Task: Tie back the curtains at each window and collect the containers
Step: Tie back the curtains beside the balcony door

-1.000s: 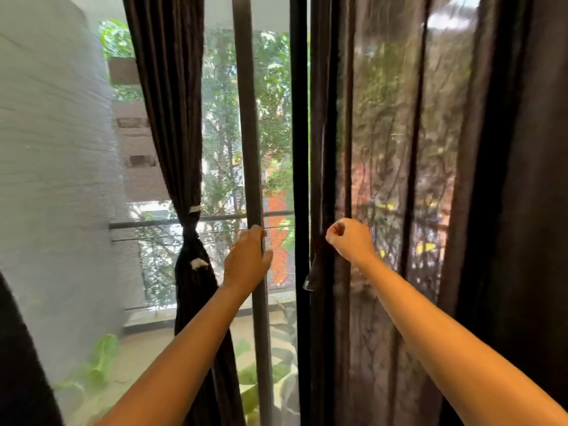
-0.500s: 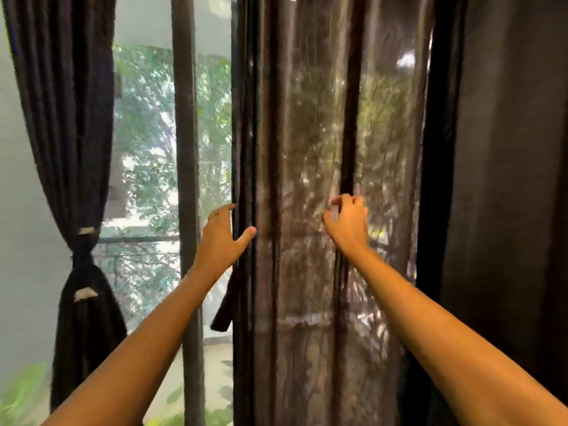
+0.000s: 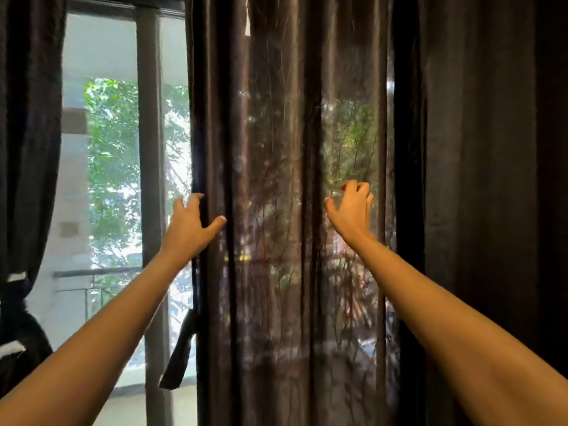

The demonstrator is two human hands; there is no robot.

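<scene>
Left hand (image 3: 190, 230) had moved off the grey window post (image 3: 150, 179) to the left edge of the sheer dark-brown curtain (image 3: 276, 149). Its fingers were spread wide and clamped nothing. Right hand (image 3: 352, 210) had unclenched, fingers half-hooked at the fabric, grip unclear. The curtain hung untied, and its dark fabric tie strap (image 3: 179, 355) dangled. Gathering was probably next.

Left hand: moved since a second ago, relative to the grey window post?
Yes. The left hand moved right: it was on the grey window post then, and is now right of it, at the left edge of the sheer curtain.
</scene>
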